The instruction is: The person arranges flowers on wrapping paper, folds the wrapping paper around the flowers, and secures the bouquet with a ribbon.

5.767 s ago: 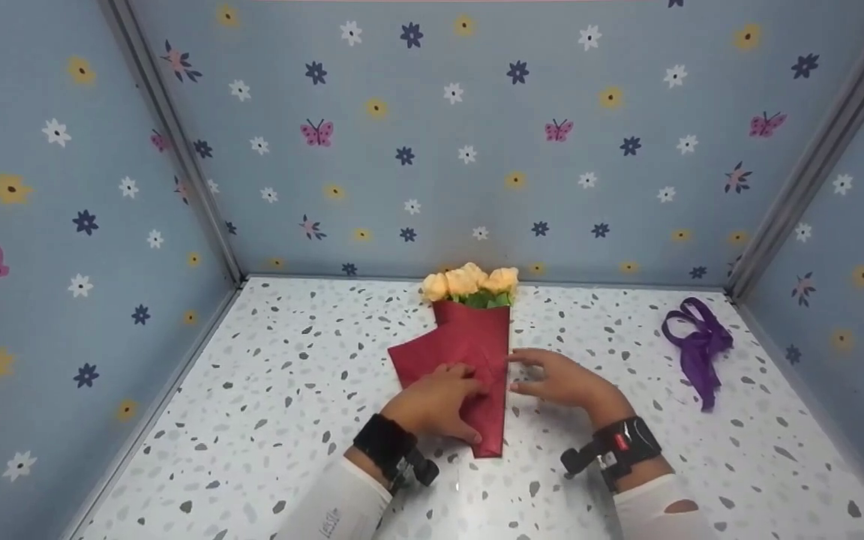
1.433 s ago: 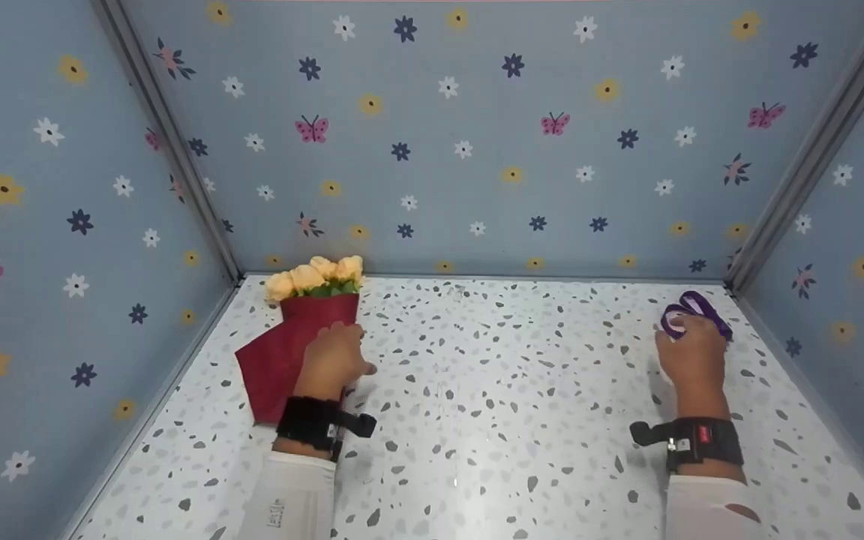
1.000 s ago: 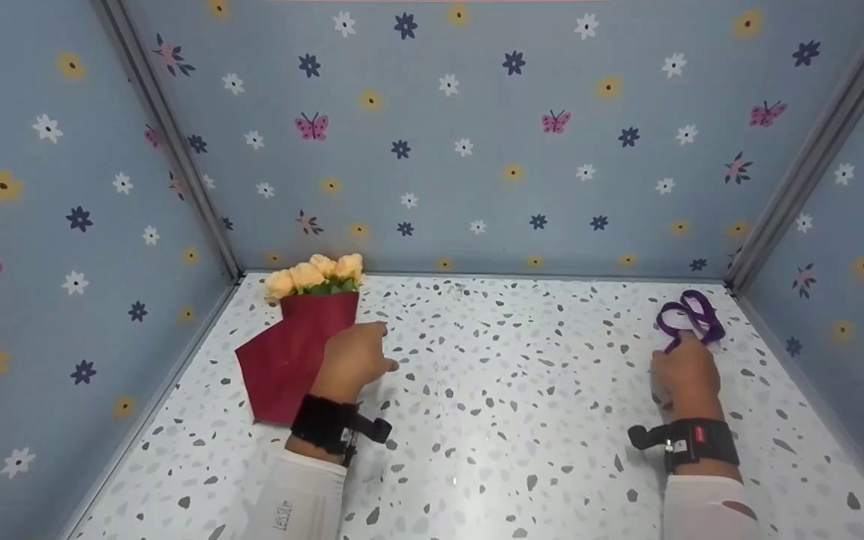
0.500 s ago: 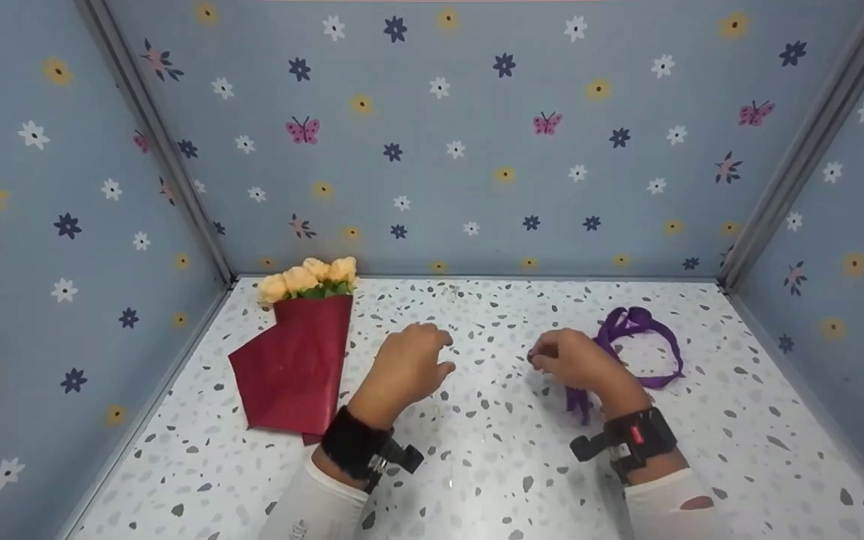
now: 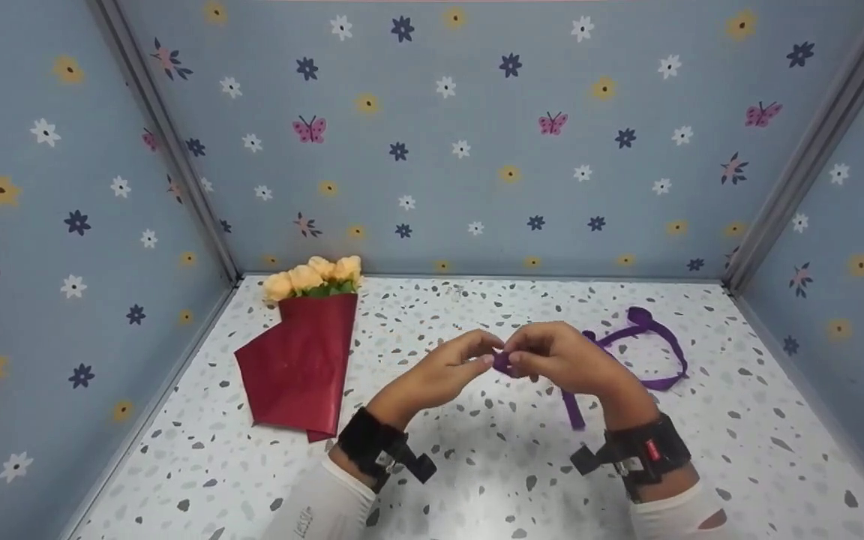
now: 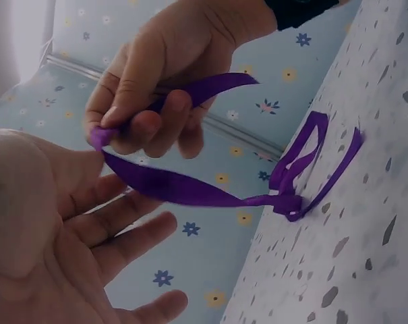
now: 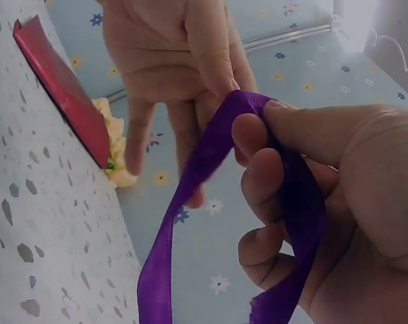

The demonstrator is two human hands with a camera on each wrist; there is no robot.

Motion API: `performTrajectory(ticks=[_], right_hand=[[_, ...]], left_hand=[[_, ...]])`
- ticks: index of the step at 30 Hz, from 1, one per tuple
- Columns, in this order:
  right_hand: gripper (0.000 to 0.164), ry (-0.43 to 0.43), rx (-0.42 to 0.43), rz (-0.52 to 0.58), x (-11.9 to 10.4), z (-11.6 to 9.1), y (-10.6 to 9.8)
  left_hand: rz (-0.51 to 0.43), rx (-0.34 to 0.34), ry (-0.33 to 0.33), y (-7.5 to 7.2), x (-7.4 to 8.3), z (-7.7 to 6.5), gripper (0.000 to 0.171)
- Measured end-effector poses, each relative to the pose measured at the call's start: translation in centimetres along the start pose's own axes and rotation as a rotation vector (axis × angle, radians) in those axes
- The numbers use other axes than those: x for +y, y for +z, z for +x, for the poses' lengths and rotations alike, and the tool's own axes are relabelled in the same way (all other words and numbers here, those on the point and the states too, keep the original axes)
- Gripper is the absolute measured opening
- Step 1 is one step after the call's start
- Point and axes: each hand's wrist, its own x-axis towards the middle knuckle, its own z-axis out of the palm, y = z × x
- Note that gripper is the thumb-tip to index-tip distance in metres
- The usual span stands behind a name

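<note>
A purple ribbon (image 5: 661,330) trails from my hands down to the table, lying partly in a loop on the right. My right hand (image 5: 571,364) pinches it near one end between thumb and fingers; the short tail crosses the palm in the right wrist view. My left hand (image 5: 439,375) meets it there, thumb and index finger pinching the ribbon's fold (image 6: 101,138), the other fingers spread. Further along, the ribbon has a knotted bunch (image 6: 288,202). Off to the left lies a bouquet of peach roses (image 5: 306,277) in dark red wrapping paper (image 5: 301,364), untouched.
The speckled white table (image 5: 477,465) is enclosed by blue walls (image 5: 432,150) printed with flowers and butterflies. Black camera straps (image 5: 646,454) sit on both wrists. The bouquet stands close to the back left corner.
The bouquet was shifted from the middle to the left, then released. My right hand picked up the ribbon at the right and drew it to the middle, where my left hand joined it.
</note>
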Motion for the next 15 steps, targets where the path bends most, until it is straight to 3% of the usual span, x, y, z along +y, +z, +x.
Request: performTrajectory(ticks=[4, 7, 10, 12, 15], right_hand=[[0.011, -0.035, 0.109, 0.075, -0.1, -0.7, -1.3], [0.012, -0.035, 0.198, 0.143, -0.1, -1.1, -2.3], [0.014, -0.016, 0.297, 0.193, -0.1, -1.5, -3.3], [0.016, 0.027, 0.381, 0.211, 0.0, -1.8, -4.0], [0.017, 0.143, 0.550, 0.252, 0.3, -2.5, -5.6]], left_hand=[[-0.180, -0.037, 0.039, 0.6, -0.1, 0.3, 0.035], [-0.178, -0.091, 0.078, 0.7, 0.0, 0.2, 0.043], [-0.150, -0.118, 0.098, 0.6, 0.1, 0.1, 0.036], [-0.157, -0.079, 0.088, 0.5, -0.1, 0.2, 0.031], [-0.200, 0.066, 0.040, -0.4, -0.3, 0.2, 0.028]])
